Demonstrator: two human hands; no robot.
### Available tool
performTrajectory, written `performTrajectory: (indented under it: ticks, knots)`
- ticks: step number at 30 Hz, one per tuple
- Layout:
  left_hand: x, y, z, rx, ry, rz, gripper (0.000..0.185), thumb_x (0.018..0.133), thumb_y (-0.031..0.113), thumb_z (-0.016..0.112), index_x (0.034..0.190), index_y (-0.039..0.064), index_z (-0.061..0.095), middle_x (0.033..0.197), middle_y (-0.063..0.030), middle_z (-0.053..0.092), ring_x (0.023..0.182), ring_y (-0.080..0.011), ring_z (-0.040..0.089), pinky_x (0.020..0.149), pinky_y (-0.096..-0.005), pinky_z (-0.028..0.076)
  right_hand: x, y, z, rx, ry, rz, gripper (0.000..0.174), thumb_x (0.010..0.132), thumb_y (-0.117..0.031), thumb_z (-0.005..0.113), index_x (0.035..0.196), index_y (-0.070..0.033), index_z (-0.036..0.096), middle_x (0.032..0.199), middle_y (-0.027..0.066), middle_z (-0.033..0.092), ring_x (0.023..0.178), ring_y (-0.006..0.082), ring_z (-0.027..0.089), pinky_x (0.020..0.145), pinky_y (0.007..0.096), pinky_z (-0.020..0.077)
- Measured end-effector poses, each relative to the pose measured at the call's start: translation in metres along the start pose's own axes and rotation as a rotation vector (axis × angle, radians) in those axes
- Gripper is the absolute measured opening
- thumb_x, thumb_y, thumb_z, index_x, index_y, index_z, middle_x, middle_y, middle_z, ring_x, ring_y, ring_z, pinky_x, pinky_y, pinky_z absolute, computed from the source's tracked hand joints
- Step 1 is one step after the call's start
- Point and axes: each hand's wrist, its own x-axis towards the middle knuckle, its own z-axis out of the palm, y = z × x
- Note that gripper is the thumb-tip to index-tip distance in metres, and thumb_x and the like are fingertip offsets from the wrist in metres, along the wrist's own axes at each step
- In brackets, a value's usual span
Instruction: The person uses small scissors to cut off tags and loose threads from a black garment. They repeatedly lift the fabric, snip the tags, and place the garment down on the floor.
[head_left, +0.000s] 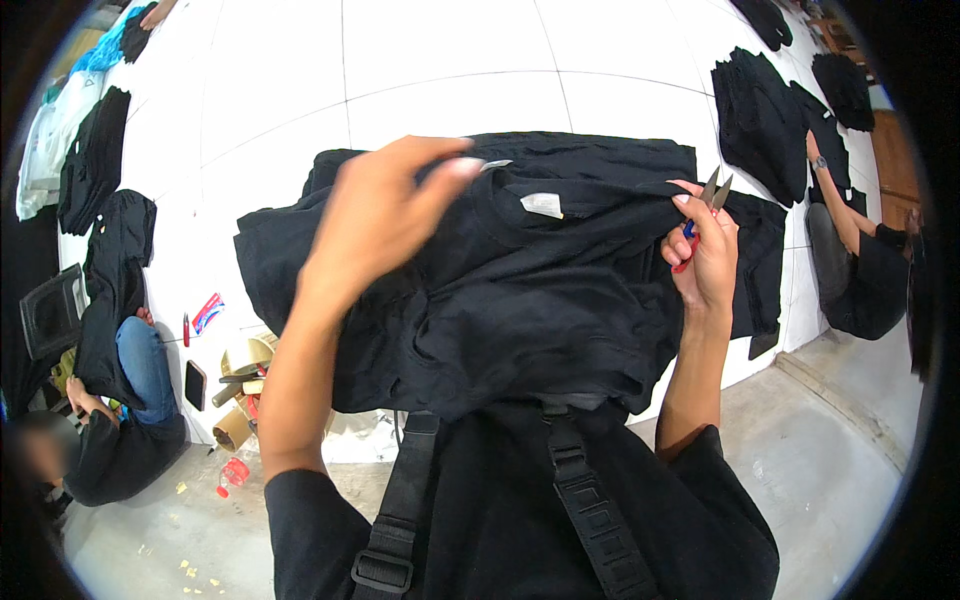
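A black T-shirt (517, 300) lies before me on top of more black garments. Its collar faces away from me, and a white neck label (541, 205) shows inside. My right hand (705, 247) holds small scissors (715, 196) with red and blue handles, their blades parted and pointing away. The thumb and a finger of that hand also touch the shirt's edge. Blurred, my left hand (390, 202) is over the left side of the collar with thumb and forefinger apart, and I see nothing in it. Just past its fingertips is a second pale label (496, 164).
Stacked black garments (757, 127) stand at right, near another person's arm (838, 191). At left are another stack (96, 161) and a seated person (127, 442). A phone (195, 385), a tape roll (247, 355) and a cardboard tube (234, 429) lie nearer.
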Motion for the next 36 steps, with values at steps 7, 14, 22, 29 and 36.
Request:
performTrajectory:
  ticks: [7, 14, 22, 29, 36]
  knots:
    - [0.034, 0.013, 0.029, 0.219, -0.355, -0.101, 0.033, 0.095, 0.029, 0.08, 0.108, -0.001, 0.078, 0.094, -0.0184, 0.077, 0.085, -0.0312, 0.075, 0.08, -0.0403, 0.059, -0.003, 0.007, -0.027, 0.36, 0.021, 0.119, 0.011, 0.103, -0.021, 0.075, 0.105, -0.014, 0.067, 0.075, -0.0077, 0.053, 0.049, 0.0014, 0.042, 0.046, 0.0201, 0.0353]
    - [0.022, 0.015, 0.042, -0.052, -0.222, -0.149, 0.033, 0.099, 0.032, 0.075, 0.108, 0.002, 0.079, 0.087, -0.0156, 0.074, 0.081, -0.0283, 0.072, 0.074, -0.0384, 0.055, 0.003, 0.02, -0.026, 0.333, -0.081, 0.141, 0.017, 0.107, -0.024, 0.068, 0.112, -0.008, 0.071, 0.095, -0.0046, 0.069, 0.053, -0.0008, 0.043, 0.046, 0.0174, 0.0369]
    - [0.048, 0.001, 0.053, 0.019, -0.671, -0.124, 0.035, 0.094, 0.031, 0.076, 0.114, 0.003, 0.077, 0.108, -0.0225, 0.076, 0.105, -0.0409, 0.071, 0.094, -0.0463, 0.055, -0.017, -0.007, -0.017, 0.098, 0.011, -0.051, 0.015, 0.101, -0.019, 0.075, 0.11, -0.007, 0.07, 0.103, -0.0035, 0.068, 0.054, -0.0013, 0.038, 0.047, 0.0191, 0.0378]
    - [0.035, 0.011, 0.022, 0.259, -0.577, -0.134, 0.033, 0.087, 0.026, 0.08, 0.108, 0.001, 0.079, 0.105, -0.0194, 0.078, 0.092, -0.0359, 0.075, 0.085, -0.0428, 0.059, -0.027, -0.016, -0.008, 0.144, -0.013, -0.123, 0.017, 0.098, -0.008, 0.075, 0.114, -0.005, 0.07, 0.101, 0.0, 0.066, 0.058, 0.0, 0.043, 0.047, 0.0187, 0.0374]
    - [-0.003, -0.021, -0.004, -1.019, 0.033, -0.409, 0.02, 0.103, 0.006, 0.064, 0.116, -0.006, 0.074, 0.1, -0.0136, 0.08, 0.082, -0.0214, 0.08, 0.076, -0.0367, 0.068, -0.011, 0.0, -0.013, -0.171, -0.036, -0.096, 0.02, 0.094, -0.007, 0.082, 0.11, 0.001, 0.071, 0.086, -0.0024, 0.062, 0.056, 0.001, 0.042, 0.047, 0.0187, 0.0344]
